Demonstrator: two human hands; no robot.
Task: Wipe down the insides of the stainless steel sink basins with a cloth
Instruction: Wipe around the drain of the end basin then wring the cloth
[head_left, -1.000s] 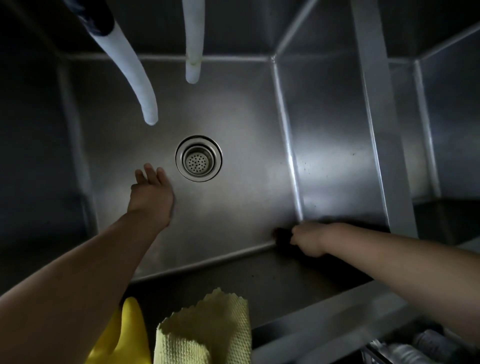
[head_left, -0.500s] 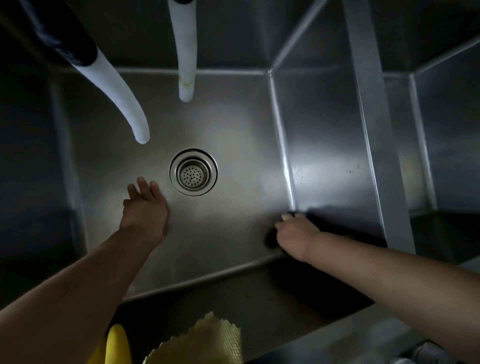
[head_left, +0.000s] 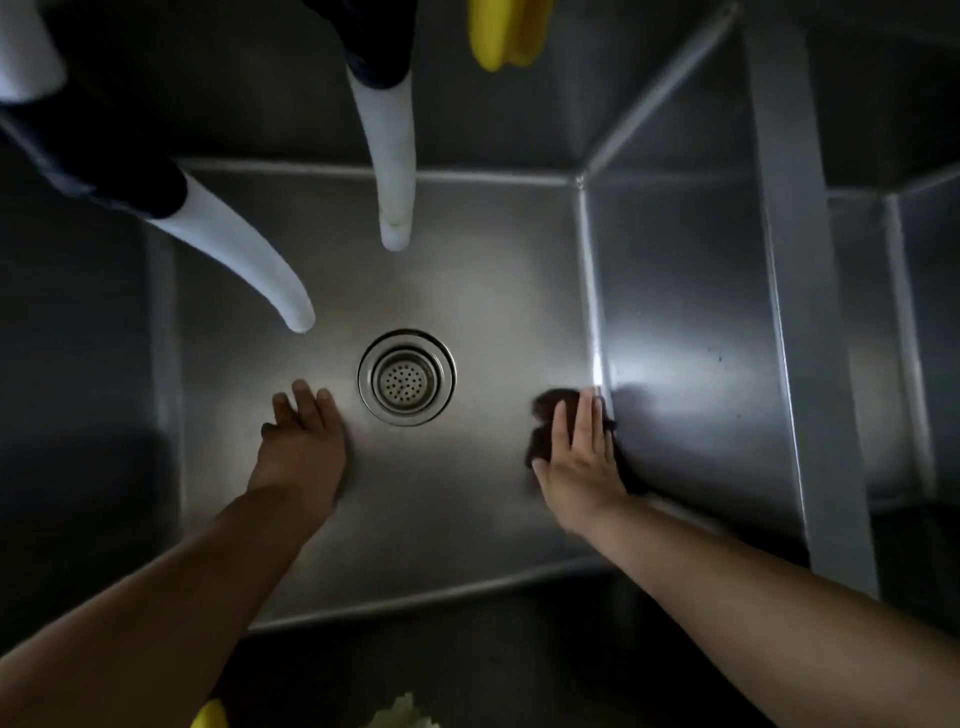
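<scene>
Sink basin (head_left: 467, 519) steel is seen from above. At left, two white hoses (head_left: 244, 260) are hung over the floor. The left hand (head_left: 301, 447) is laid flat, fingers straight, nothing held, beside the drain strainer (head_left: 407, 378). At right, a dark cloth (head_left: 545, 431) is pressed under the flat right hand (head_left: 579, 462), against the right wall's base.
</scene>
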